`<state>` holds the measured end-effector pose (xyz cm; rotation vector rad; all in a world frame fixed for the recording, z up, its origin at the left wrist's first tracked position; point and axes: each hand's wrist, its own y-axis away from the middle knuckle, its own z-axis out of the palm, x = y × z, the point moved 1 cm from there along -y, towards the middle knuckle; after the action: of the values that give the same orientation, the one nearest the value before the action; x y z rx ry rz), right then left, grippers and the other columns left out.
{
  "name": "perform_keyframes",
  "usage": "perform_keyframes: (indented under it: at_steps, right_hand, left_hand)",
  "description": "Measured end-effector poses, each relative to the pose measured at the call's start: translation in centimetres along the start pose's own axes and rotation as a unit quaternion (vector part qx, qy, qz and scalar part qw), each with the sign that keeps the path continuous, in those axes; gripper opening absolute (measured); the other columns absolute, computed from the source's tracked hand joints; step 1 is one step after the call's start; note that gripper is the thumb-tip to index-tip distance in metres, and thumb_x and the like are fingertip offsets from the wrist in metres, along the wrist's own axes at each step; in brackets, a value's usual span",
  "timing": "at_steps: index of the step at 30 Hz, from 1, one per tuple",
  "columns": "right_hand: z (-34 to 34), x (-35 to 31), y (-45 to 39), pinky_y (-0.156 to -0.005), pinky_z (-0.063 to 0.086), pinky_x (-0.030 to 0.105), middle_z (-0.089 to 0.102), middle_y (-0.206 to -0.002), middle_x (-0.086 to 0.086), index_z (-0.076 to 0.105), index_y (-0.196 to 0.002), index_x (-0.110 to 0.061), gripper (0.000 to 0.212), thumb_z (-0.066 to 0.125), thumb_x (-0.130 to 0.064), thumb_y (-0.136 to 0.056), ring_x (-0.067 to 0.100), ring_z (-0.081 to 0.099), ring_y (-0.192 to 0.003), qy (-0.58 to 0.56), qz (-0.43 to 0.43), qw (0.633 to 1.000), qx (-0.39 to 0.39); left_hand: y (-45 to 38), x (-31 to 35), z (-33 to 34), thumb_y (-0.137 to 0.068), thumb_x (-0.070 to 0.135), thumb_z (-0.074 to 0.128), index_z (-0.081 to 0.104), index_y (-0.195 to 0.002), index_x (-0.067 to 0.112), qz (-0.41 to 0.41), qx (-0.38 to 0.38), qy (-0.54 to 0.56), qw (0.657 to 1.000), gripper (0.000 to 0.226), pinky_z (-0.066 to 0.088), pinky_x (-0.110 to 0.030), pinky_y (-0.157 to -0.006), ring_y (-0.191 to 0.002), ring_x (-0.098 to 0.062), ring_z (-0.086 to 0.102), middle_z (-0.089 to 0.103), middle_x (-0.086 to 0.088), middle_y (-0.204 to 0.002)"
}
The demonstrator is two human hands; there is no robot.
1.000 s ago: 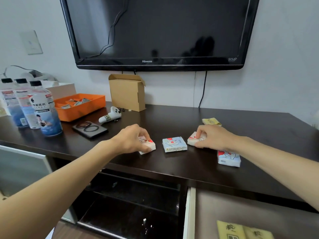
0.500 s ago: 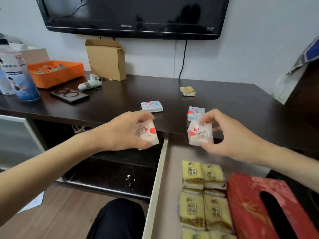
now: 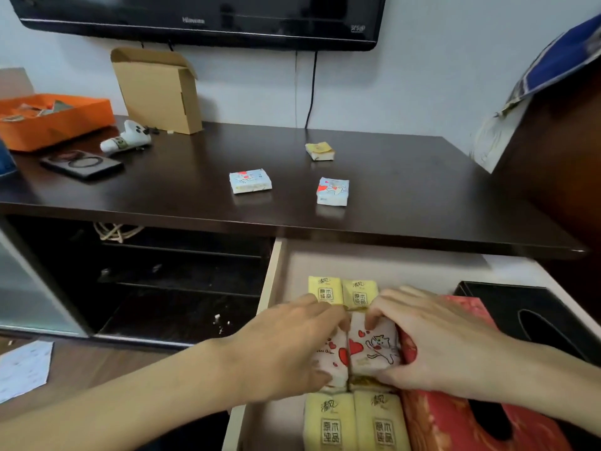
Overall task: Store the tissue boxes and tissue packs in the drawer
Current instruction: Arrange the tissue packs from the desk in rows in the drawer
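Yellow packs, nearest row [image 3: 356, 421]: lie flat in the drawer, side by side, soft plastic-wrapped tissue; likely light and squashy.
Left hand [image 3: 286, 348]: fingers curled over the left heart-print pack [image 3: 331, 356], pinching it down onto the yellow rows.
Right hand [image 3: 435, 343]: fingers and thumb close on the cat-print pack [image 3: 374, 349], touching its neighbour along one long edge.
How these handle: probably feather-light and yielding, with a slick film wrap (a grip on the short ends, thumb against fingers, should hold better than a pinch on the flat face).
Red tissue box [image 3: 455, 421]: just right of the packs, card-sided, judged stiff enough to lift by its long walls.
Black tissue box [image 3: 527, 314]: further right, against the red one.
Drawer [image 3: 270, 278]: pulled open; bare floor shows at the back.
Yellow packs, far row [image 3: 341, 289]: beyond the hands, touching each other.
Desktop [image 3: 162, 187]: two printed packs [image 3: 250, 180] [image 3: 332, 191] and one yellow pack [image 3: 320, 151] not yet stored, well apart.
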<state>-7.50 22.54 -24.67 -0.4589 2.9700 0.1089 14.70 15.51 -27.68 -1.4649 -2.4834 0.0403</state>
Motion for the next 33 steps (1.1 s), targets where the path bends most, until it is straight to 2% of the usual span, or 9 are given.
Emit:
perform_keyframes:
  at_steps: [2,6,9,13,20,23,25,29,33]
  right_hand:
    - [0.1,-0.4,-0.3,-0.083,0.032,0.016,0.038,-0.106,-0.034,0.040,-0.113,-0.053,0.056,0.056,-0.083,-0.069,-0.007,0.037,-0.106,0.009,-0.004,1.000,-0.017]
    - [0.5,-1.0,-0.6,-0.116,0.019,0.025,0.040,-0.114,-0.030,0.048,-0.129,-0.045,0.067,0.049,-0.081,-0.072,0.001,0.034,-0.118,0.019,-0.008,0.998,-0.063]
    - [0.3,-1.2,-0.7,-0.095,0.024,0.023,0.042,-0.121,-0.024,0.054,-0.115,-0.042,0.054,0.056,-0.077,-0.074,0.005,0.029,-0.115,0.030,0.004,0.997,-0.068]
    - [-0.1,-1.3,-0.6,-0.094,0.031,0.024,0.041,-0.124,-0.026,0.056,-0.116,-0.041,0.056,0.055,-0.080,-0.075,0.004,0.033,-0.115,0.026,-0.008,0.997,-0.070]
    - [-4.5,0.4,-5.1,-0.085,0.051,0.038,0.069,-0.095,-0.020,0.071,-0.086,-0.036,0.020,0.060,-0.053,-0.083,0.000,0.063,-0.095,-0.146,-0.007,0.978,0.148]
    - [-5.7,2.8,-10.3,-0.088,0.052,0.041,0.070,-0.105,-0.012,0.073,-0.096,-0.031,0.009,0.069,-0.035,-0.089,0.010,0.064,-0.101,-0.168,0.006,0.958,0.233]
    - [-5.8,4.5,-14.1,-0.089,0.046,0.036,0.064,-0.126,-0.004,0.067,-0.118,-0.025,0.027,0.072,-0.031,-0.093,0.017,0.056,-0.118,-0.144,0.037,0.957,0.249]
    - [-4.3,6.9,-19.1,-0.097,0.041,0.033,0.048,-0.148,-0.002,0.047,-0.146,-0.022,0.066,0.076,-0.040,-0.090,0.018,0.041,-0.135,-0.184,0.082,0.958,0.203]
    - [-3.2,7.9,-20.2,-0.099,0.045,0.041,0.051,-0.141,-0.009,0.050,-0.143,-0.029,0.066,0.067,-0.053,-0.083,0.014,0.046,-0.124,-0.181,0.105,0.960,0.188]
  left_hand:
    - [0.1,-0.1,0.7,-0.076,0.042,0.072,0.045,-0.125,0.031,-0.002,-0.013,0.004,1.000,0.057,0.049,-0.034,-0.090,-0.112,-0.011,0.047,0.056,0.012,-0.123]
    - [0.2,-0.2,1.1,-0.076,0.045,0.073,0.044,-0.124,0.032,-0.005,-0.022,0.014,1.000,0.057,0.051,-0.036,-0.088,-0.113,-0.010,0.046,0.052,0.015,-0.123]
    - [0.2,-0.1,1.1,-0.077,0.044,0.074,0.047,-0.119,0.030,-0.004,-0.010,0.013,1.000,0.052,0.051,-0.036,-0.086,-0.110,-0.010,0.046,0.051,0.013,-0.120]
    - [0.4,0.2,0.7,-0.078,0.050,0.069,0.049,-0.119,0.031,-0.004,-0.011,0.015,1.000,0.050,0.052,-0.038,-0.085,-0.112,-0.009,0.045,0.050,0.015,-0.119]
    - [-1.2,-3.3,-5.8,-0.085,0.054,0.050,0.059,-0.102,0.035,-0.064,0.119,0.027,0.991,0.028,0.052,-0.034,-0.077,-0.093,-0.003,0.059,0.062,0.018,-0.099]
    - [-3.7,-8.3,-8.2,-0.086,0.042,0.056,0.062,-0.104,0.034,-0.129,0.177,0.012,0.976,0.020,0.052,-0.034,-0.076,-0.094,-0.003,0.060,0.063,0.018,-0.101]
    - [-5.8,-12.1,-9.0,-0.089,0.036,0.058,0.062,-0.117,0.027,-0.183,0.179,-0.006,0.967,0.030,0.050,-0.038,-0.091,-0.111,-0.013,0.057,0.062,0.009,-0.120]
    - [-8.3,-17.6,-8.5,-0.096,0.034,0.055,0.043,-0.147,0.015,-0.293,0.102,-0.014,0.950,0.056,0.029,-0.042,-0.115,-0.145,-0.028,0.025,0.033,-0.008,-0.157]
    - [-8.9,-18.4,-7.9,-0.095,0.047,0.046,0.050,-0.140,0.023,-0.308,0.103,-0.092,0.941,0.051,0.043,-0.044,-0.101,-0.127,-0.028,0.038,0.047,-0.007,-0.137]
